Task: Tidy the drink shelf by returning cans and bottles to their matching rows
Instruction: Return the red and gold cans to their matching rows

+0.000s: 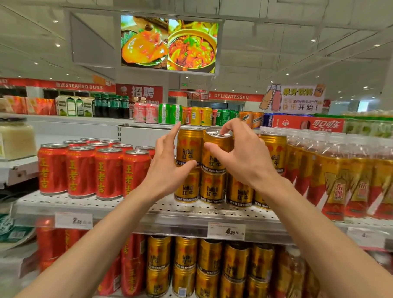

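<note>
A gold Red Bull can (214, 156) stands in the upper layer of a two-high stack of gold cans (212, 187) on the perforated metal shelf (143, 208). My right hand (240, 155) grips that can, thumb on its front and fingers over its top rim. My left hand (168, 163) is open, fingers spread, just left of the gold stack and touching no can that I can see. Red cans with yellow characters (93, 170) fill the row to the left.
Gold-and-red bottles (338, 177) crowd the shelf right of the gold cans. The lower shelf holds more red cans (132, 265) and gold cans (208, 268). Price tags (226, 230) line the shelf edge. Mixed cans (192, 116) stand on a far shelf.
</note>
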Available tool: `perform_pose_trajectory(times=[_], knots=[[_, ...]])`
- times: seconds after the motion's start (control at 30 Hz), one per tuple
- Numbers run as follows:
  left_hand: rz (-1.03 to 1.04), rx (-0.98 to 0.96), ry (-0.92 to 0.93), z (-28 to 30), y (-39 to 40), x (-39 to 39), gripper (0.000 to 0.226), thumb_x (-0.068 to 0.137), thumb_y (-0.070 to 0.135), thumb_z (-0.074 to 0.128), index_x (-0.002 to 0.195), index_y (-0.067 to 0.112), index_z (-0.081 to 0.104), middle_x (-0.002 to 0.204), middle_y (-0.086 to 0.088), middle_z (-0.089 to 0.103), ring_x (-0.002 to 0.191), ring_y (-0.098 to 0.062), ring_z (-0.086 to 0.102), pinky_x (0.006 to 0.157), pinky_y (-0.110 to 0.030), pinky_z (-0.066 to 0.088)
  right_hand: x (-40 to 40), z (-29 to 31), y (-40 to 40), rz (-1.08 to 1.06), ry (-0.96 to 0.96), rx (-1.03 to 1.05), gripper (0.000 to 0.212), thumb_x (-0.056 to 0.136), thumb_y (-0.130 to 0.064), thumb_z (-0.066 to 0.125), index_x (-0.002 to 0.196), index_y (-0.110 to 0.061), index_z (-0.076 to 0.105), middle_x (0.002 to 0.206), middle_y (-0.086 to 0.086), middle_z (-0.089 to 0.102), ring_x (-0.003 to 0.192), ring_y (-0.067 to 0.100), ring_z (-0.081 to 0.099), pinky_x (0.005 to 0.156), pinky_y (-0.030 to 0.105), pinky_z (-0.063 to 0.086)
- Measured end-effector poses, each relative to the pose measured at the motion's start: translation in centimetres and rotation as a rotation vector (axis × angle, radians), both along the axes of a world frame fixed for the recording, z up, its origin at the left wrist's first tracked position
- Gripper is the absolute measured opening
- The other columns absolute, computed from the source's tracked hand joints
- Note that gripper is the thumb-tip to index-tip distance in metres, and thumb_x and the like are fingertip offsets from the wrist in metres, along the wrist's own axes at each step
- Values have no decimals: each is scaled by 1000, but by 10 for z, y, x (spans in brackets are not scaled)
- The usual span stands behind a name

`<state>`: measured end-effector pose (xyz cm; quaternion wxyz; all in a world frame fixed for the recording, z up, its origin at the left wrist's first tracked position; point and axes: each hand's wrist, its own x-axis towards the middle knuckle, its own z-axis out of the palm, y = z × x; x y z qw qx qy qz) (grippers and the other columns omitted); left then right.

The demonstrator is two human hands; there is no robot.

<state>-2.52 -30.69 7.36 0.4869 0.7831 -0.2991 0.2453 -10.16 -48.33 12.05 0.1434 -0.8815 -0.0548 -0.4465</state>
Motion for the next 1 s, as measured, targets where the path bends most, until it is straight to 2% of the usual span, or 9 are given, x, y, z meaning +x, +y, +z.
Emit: perform_pose_trajectory(times=[0.07, 0.17, 0.27, 0.43, 0.57, 0.67, 0.73, 0.83, 1.0], knots=[[-20, 31, -9, 4, 3, 3, 91, 92, 31, 73, 152, 60, 11, 157, 0, 28, 134, -19, 43, 109, -57, 47, 3, 1, 1, -10, 17, -21, 44, 89, -60, 62, 113, -25, 50, 114, -3, 59, 93, 18, 61, 78, 33, 47], [-42, 72, -1, 5, 5, 5, 88, 93, 31, 73, 149, 63, 13, 155, 0, 33, 124, -16, 48, 104, -56, 52, 6, 2, 4, -6, 23, -29, 43, 90, -57, 63, 114, -24, 50, 115, -2, 58, 89, 18, 61, 78, 34, 51], [-48, 55, -2, 5, 4, 6, 90, 91, 33, 75, 149, 64, 13, 156, -1, 38, 130, -23, 51, 103, -58, 52, 7, 4, 5, -6, 45, -38, 41, 92, -54, 63, 116, -22, 51, 118, -1, 57, 92, 17, 59, 75, 29, 43], [-63, 49, -13, 3, 6, 9, 91, 91, 33, 76, 150, 63, 13, 154, 0, 43, 135, -22, 51, 103, -57, 52, 10, 9, 5, -49, 76, -81, 40, 93, -55, 61, 110, -20, 51, 105, -2, 57, 89, 18, 58, 76, 32, 51], [-65, 62, -27, 2, 9, 10, 91, 91, 33, 75, 151, 59, 12, 154, 0, 42, 132, -19, 52, 101, -51, 55, 12, 12, 4, -65, 69, -125, 38, 94, -53, 60, 109, -19, 52, 101, -3, 55, 88, 17, 57, 74, 30, 50], [-70, 66, -29, 2, 10, 10, 91, 91, 33, 75, 152, 59, 12, 154, -1, 43, 127, -16, 55, 100, -49, 56, 12, 11, 6, -111, 33, -222, 36, 96, -51, 58, 108, -18, 53, 99, -4, 54, 90, 15, 54, 71, 27, 45], [-75, 65, -32, 2, 10, 10, 91, 92, 32, 75, 152, 58, 12, 154, -1, 43, 130, -18, 54, 100, -49, 56, 13, 8, 6, -160, -28, -329, 36, 97, -52, 56, 108, -17, 56, 101, -2, 60, 97, 17, 55, 69, 29, 50], [-76, 67, -43, 1, 10, 10, 91, 92, 32, 75, 153, 57, 12, 155, -1, 42, 135, -19, 51, 101, -49, 56, 15, 6, 4, -201, -91, -420, 39, 98, -51, 54, 110, -15, 62, 106, 3, 69, 106, 24, 59, 83, 39, 52], [-69, 84, -56, 0, 10, 10, 92, 93, 34, 73, 155, 55, 9, 157, -1, 40, 133, -15, 50, 103, -44, 54, 21, 5, -3, -230, 4, -471, 56, 96, -61, 48, 132, -18, 56, 126, 2, 66, 123, 24, 55, 118, 48, 30]])
